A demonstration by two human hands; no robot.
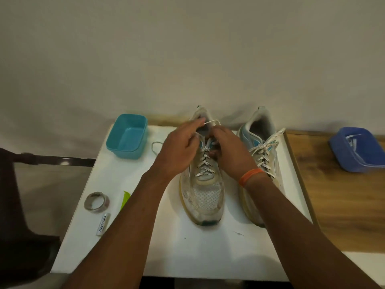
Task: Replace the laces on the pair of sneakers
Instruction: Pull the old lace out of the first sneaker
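Two worn white-and-teal sneakers stand side by side on a white board (pixel 145 247), toes toward me. The left sneaker (pixel 203 197) carries a speckled white lace (pixel 205 163) crossed up its eyelets. My left hand (pixel 179 151) pinches one end of that lace near the shoe's collar, the tip pointing right. My right hand (pixel 228 151), with an orange band on the wrist, has its fingers curled at the top eyelets, apparently on the lace. The right sneaker (pixel 262 147) is laced too, its loose ends lying across the tongue.
A teal tub (pixel 127 138) sits at the board's back left. A tape roll (pixel 96 200), a small battery (pixel 103 224) and a green scrap (pixel 125 199) lie at the left. A blue container (pixel 358 151) rests on the wooden table to the right. A loose lace loop (pixel 156 147) lies beside the teal tub.
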